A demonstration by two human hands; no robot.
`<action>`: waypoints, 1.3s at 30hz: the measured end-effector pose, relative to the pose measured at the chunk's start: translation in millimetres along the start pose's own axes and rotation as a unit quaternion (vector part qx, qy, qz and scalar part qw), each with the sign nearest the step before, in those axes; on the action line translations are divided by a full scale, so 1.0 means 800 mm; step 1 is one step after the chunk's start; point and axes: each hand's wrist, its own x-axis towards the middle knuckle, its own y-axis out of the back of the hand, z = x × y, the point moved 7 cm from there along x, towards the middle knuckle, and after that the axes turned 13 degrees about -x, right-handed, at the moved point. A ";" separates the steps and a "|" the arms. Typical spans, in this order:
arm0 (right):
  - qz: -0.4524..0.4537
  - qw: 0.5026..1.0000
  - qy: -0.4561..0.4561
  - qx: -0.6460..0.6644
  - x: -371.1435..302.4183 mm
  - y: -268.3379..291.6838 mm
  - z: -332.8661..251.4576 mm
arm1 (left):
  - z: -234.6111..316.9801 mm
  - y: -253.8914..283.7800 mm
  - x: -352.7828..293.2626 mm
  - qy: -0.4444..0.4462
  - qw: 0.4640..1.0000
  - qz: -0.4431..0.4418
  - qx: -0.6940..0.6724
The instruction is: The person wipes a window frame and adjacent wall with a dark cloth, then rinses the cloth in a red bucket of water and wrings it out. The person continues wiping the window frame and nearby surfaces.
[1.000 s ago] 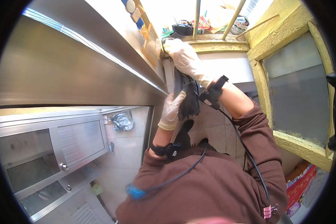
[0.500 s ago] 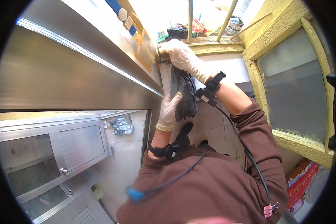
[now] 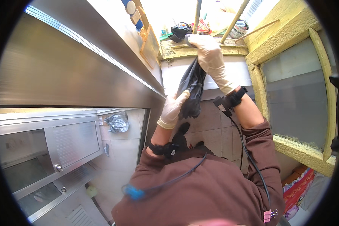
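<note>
A limp black plastic bag point(image 3: 192, 88) hangs in front of a white tiled wall below a window ledge. My right hand point(image 3: 209, 56), in a pale glove, is raised high and pinches the bag's top end near the ledge. Lower down, my left hand point(image 3: 173, 109), also gloved, is closed around the bag's bottom part. Both wrists carry black straps with a cable running down my brown sleeves.
A steel counter point(image 3: 64, 71) with cabinet doors point(image 3: 69, 141) fills the left. The wooden ledge point(image 3: 199, 47) holds small clutter behind window bars point(image 3: 196, 15). A yellow-framed window point(image 3: 290, 94) stands at right. A crumpled grey bag point(image 3: 117, 122) lies on the tiled floor.
My right hand has risen toward the ledge, drawing the black bag out longer. My left hand has stayed gripping its lower part.
</note>
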 end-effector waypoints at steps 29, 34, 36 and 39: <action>-0.188 0.978 0.076 -0.035 0.016 -0.091 -0.036 | 0.007 -0.005 0.011 -0.034 0.999 0.030 0.004; -0.202 0.963 0.137 -0.114 0.010 -0.072 -0.033 | 0.008 -0.008 0.010 -0.058 0.998 0.033 -0.014; -0.212 0.961 0.124 -0.125 0.011 -0.051 -0.025 | 0.009 -0.002 0.012 -0.066 0.997 0.036 -0.023; -0.206 0.965 0.064 -0.147 0.015 -0.020 -0.011 | 0.008 0.005 0.019 -0.069 0.997 0.027 0.006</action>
